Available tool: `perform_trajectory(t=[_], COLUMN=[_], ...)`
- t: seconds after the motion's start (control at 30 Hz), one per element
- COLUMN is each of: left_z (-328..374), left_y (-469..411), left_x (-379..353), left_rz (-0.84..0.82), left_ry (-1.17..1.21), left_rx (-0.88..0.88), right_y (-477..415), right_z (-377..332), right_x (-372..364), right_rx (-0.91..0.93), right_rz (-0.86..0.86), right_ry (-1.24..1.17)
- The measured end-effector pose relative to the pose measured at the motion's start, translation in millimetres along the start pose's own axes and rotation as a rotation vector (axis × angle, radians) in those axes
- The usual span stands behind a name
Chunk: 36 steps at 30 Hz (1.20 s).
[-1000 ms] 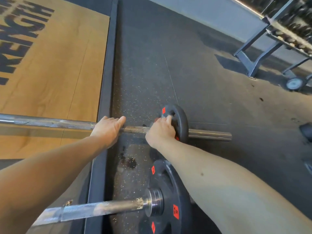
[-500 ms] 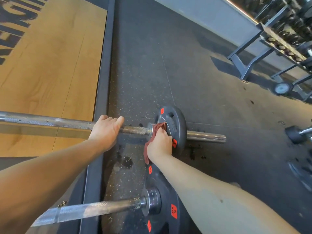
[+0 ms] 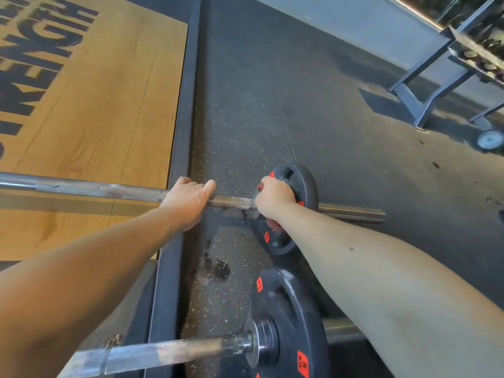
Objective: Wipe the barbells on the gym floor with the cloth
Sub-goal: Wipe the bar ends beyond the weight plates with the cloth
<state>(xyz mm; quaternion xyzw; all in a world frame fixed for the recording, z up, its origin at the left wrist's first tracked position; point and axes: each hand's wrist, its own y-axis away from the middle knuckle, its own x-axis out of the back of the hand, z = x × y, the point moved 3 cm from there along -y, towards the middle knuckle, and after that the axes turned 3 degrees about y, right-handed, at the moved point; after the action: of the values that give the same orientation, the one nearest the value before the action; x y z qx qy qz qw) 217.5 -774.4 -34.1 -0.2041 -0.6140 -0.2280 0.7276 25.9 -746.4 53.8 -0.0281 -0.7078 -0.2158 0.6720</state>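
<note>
Two barbells lie on the floor. The far barbell [image 3: 95, 189] runs left to right with a black plate [image 3: 304, 186] marked in red near its right end. My left hand [image 3: 188, 201] is wrapped over its rusty shaft just left of the plate. My right hand [image 3: 275, 199] presses a reddish cloth [image 3: 273, 224] against the inner face of that plate; only small bits of the cloth show above and below my fingers. The near barbell [image 3: 163, 350] lies at the bottom, its black plate [image 3: 291, 323] partly behind my right forearm.
A wooden lifting platform [image 3: 95, 105] with black lettering fills the left, bordered by a dark frame strip [image 3: 182, 118]. Speckled black rubber floor [image 3: 341, 118] spreads to the right. A grey dumbbell rack [image 3: 436, 77] stands at the far right, with a small round weight [image 3: 490, 139] beside it.
My right hand has moved up the far plate's inner face with the cloth, which now shows less. My left hand keeps its hold on the shaft.
</note>
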Motion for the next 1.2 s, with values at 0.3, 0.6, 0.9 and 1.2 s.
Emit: perform_trajectory(t=[0.3,0.6,0.9,1.2], left_z=[-26,-35,-49,-48], left_y=[-42,-43,-69,-69], left_x=[12,23,26,21], left_rz=[-0.146,0.162,0.002,-0.072], left_ry=[0.166,0.174,0.350,0.375], left_rx=[0.082,0.019,0.146,0.256], right_y=[12,-3,-37,-17], right_z=[7,7,-3,-6], right_x=[-51,-53,-20,-55], right_rx=[-0.056,-0.094,-0.093,-0.323], right_rz=[0.291,0.324,0.379,0.210], right_ry=[-0.066,-0.305,-0.530,-0.395])
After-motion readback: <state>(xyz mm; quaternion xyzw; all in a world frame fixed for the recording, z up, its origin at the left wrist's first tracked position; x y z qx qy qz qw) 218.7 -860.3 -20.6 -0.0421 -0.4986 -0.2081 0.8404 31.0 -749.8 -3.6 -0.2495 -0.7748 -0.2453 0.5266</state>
